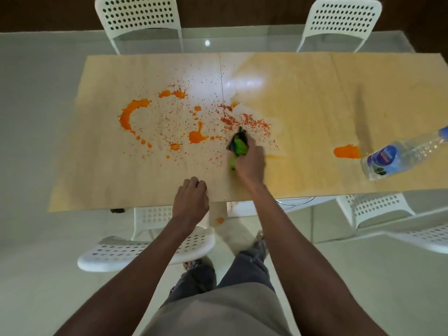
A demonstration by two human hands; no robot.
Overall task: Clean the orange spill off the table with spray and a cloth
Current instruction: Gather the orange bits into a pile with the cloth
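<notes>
Your right hand (pixel 249 160) has its grip closed around a bunched green and black cloth (pixel 238 145), pressed onto the pale wood worktop (pixel 303 117) at the near edge of a band of fine red-orange speckles (pixel 244 121). Your left hand (pixel 191 196) rests near the front edge of the worktop with its fingers curled into a loose fist, its grip holding nothing. The orange spill (pixel 129 115) lies mostly to the left of the cloth: a curved smear at far left, blots (pixel 197 135) just left of the cloth, and scattered droplets between them. One separate orange patch (pixel 346 151) sits well to the right, just beside a clear plastic bottle (pixel 400 154) that stands at the right edge of the view. The bottle carries a blue label (pixel 384 157) with white script on it, too small and blurred to read. A small orange drip (pixel 220 220) shows below the worktop's front edge. White perforated chairs (pixel 138 20) stand around the worktop
</notes>
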